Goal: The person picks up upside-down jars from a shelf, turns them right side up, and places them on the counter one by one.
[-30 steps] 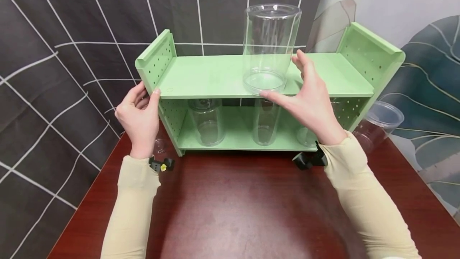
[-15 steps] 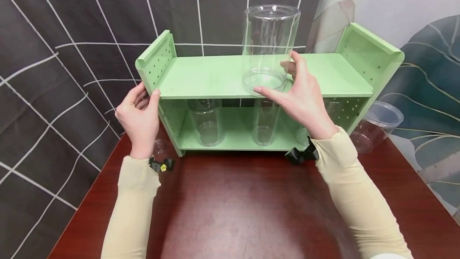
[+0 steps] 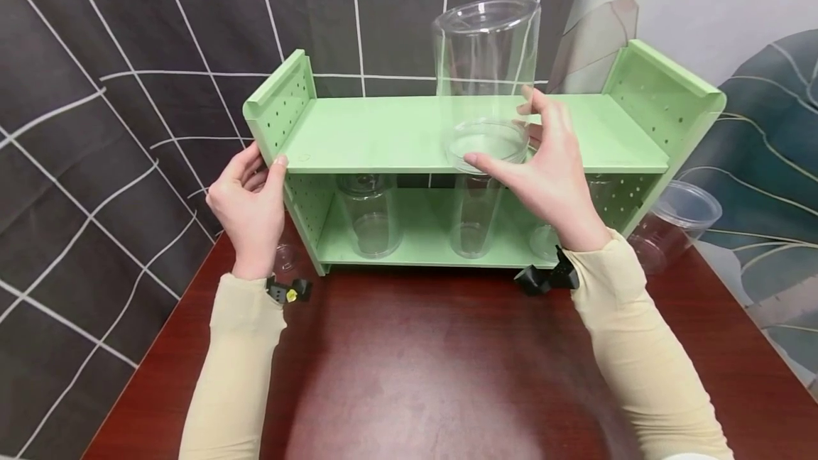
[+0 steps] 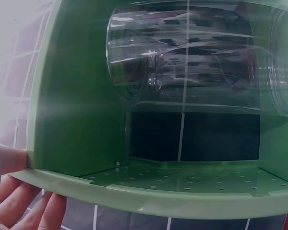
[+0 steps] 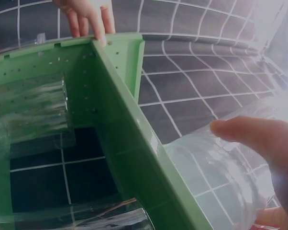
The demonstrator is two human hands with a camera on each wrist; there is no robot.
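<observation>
On the top board of a green two-tier shelf (image 3: 371, 133), a large clear plastic jar (image 3: 486, 55) stands tilted, its top leaning left. My right hand (image 3: 556, 176) grips the jar low down, thumb across the front and fingers at its right side. In the right wrist view the thumb (image 5: 249, 134) lies against the clear wall. My left hand (image 3: 249, 208) pinches the front edge of the shelf's left side panel. The left wrist view has its thumb and fingers (image 4: 19, 196) on either side of that green edge.
Several clear jars stand on the lower tier, among them a left jar (image 3: 371, 222) and a middle jar (image 3: 473, 222). Another lidded jar (image 3: 680, 215) stands on the red-brown table (image 3: 434, 360), right of the shelf. A dark tiled wall (image 3: 396, 34) rises behind.
My right hand has closed round the jar's lower part. The jar, upright before, now tilts, its base shifted slightly right. My left hand keeps its place on the shelf edge.
</observation>
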